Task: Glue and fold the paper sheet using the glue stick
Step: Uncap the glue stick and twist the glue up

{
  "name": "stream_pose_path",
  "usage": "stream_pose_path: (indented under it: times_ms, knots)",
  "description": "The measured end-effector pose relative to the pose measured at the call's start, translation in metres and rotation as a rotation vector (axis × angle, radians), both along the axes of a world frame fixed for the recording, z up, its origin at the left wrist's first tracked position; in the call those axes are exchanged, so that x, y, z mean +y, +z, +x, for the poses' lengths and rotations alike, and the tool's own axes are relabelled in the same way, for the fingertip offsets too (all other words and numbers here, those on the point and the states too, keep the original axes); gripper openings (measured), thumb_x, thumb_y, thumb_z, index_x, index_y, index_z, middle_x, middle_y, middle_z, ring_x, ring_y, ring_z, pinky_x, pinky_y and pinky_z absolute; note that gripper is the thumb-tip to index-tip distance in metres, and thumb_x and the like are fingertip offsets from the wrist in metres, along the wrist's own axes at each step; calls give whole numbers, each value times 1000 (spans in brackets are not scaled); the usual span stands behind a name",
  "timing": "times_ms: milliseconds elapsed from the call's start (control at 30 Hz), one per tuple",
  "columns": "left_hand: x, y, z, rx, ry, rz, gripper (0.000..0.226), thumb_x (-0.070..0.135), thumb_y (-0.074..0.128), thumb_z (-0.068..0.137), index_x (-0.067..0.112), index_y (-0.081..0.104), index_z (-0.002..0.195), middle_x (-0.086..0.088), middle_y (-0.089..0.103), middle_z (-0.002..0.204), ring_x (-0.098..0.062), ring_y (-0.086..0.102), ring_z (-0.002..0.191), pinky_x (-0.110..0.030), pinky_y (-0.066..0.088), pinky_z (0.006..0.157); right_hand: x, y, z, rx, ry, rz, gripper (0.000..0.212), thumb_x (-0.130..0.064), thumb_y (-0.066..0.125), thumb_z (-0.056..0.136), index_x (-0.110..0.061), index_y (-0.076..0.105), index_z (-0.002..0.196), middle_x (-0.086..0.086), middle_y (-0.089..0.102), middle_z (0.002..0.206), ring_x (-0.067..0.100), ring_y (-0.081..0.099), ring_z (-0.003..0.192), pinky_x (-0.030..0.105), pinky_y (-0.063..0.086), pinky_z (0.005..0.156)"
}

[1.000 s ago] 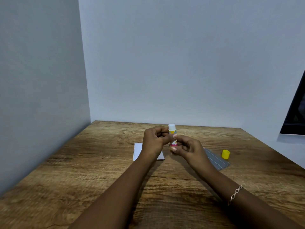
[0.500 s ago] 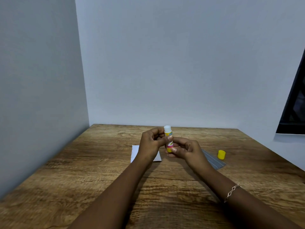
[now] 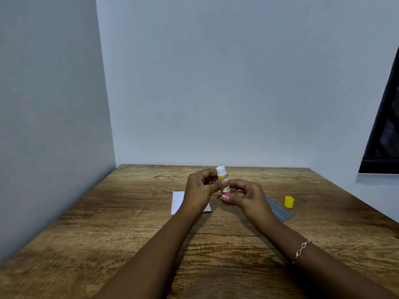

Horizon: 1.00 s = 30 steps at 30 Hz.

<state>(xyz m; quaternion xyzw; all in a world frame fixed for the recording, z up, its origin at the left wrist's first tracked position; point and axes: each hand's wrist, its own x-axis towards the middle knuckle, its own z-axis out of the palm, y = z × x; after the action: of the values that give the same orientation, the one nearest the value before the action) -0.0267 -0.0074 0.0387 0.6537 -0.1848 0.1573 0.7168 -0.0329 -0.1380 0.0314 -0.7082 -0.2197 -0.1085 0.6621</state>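
Now, from the head view, the only one I have, very little has changed in the last second: the glue stick [image 3: 223, 180] was upright between both hands then and it stays so, perhaps lifted a little. My left hand [image 3: 199, 190] pinches the upper body of the stick with fingertips and thumb, and my right hand [image 3: 244, 195] grasps the lower end, the fingers curled around the base. The yellow cap [image 3: 288, 201] stands on the wooden table [image 3: 129, 223], well apart to the right, so the white tip is already open. I judge that the right fingers are turning the base to bring the glue up, but I cannot see the turning itself. The white paper sheet [image 3: 178, 201] lies flat on the table behind my left wrist, partly hidden, and no glue is on it as far as I can tell. A grey striped sheet [image 3: 280, 211] lies beside my right hand. So the gluing step is not yet begun; next the tip must go down to the paper.
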Motion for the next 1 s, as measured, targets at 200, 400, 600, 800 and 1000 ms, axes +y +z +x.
stream_pose_path:
  times_ms: [200, 400, 600, 800, 1000]
  knots:
    - [-1, 0, -1, -1, 46, -22, 18, -6, 68, 74, 10, 59, 69, 10, 56, 53, 0, 53, 52, -11, 46, 55, 5, -3, -3, -52, -9, -122, 29, 5, 69, 72, -14, 63, 93, 3, 61, 81, 4, 58, 67, 19, 47, 65]
    - [-4, 0, -3, 14, 41, -35, 21, -4, 69, 74, 14, 60, 67, 1, 57, 62, -7, 54, 61, -18, 46, 63, 5, -5, 0, -67, -124, -142, 30, 10, 70, 67, -10, 64, 88, 5, 54, 72, 13, 52, 65, 21, 48, 59]
    - [0, 3, -4, -25, 4, -5, 16, -5, 65, 77, 11, 64, 76, -2, 62, 69, -7, 58, 65, -13, 48, 63, 1, -1, -3, 38, 74, -12, 25, 13, 54, 81, -2, 59, 100, 8, 59, 76, 7, 64, 58, 19, 55, 57]
    - [-4, 0, -4, 0, 56, -61, 24, -6, 71, 72, 11, 55, 65, 13, 55, 44, 3, 53, 48, -11, 47, 53, 8, -8, -4, -116, -59, -193, 27, -3, 69, 76, -14, 60, 99, -1, 57, 79, 11, 55, 72, 35, 50, 67]
    - [-1, 3, -4, -2, -4, -26, 18, -6, 64, 77, 10, 60, 71, 2, 56, 58, -2, 55, 54, -11, 47, 55, 2, -5, 3, -20, 54, -10, 26, 14, 61, 75, -6, 65, 92, 1, 61, 65, 6, 62, 57, 22, 56, 58]
